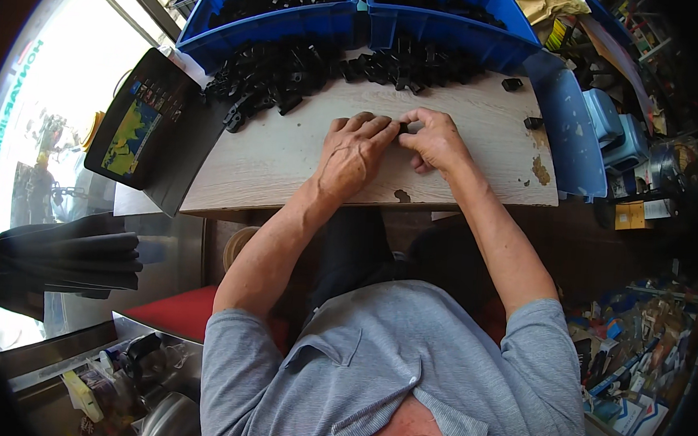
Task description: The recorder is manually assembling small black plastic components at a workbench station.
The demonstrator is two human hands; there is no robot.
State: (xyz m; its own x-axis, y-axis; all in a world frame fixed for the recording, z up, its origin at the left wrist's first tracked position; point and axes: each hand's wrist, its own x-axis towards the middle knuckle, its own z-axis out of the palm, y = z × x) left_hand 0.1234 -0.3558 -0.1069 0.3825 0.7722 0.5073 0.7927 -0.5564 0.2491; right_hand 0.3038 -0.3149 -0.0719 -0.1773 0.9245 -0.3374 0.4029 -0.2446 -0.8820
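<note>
Over the middle of the pale wooden table point(287, 178), both my hands meet at a small black plastic part point(404, 129). My right hand point(437, 146) pinches it between thumb and forefinger, its other fingers curled below. From the other side, the closed fingers of my left hand point(354, 153) reach the same part, their tips partly hidden. Most of the part is covered, so its exact shape cannot be made out. Beyond my hands lies a long heap of similar black plastic parts point(274, 73), spread across the table's far side.
Two blue bins point(277, 28) of black parts stand behind the heap. Two loose black pieces point(512, 84) lie at the table's right. On the left is a tablet-like screen point(135, 121); a pale blue tray point(570, 132) stands past the right edge. Clutter fills shelves point(636, 363) at lower right.
</note>
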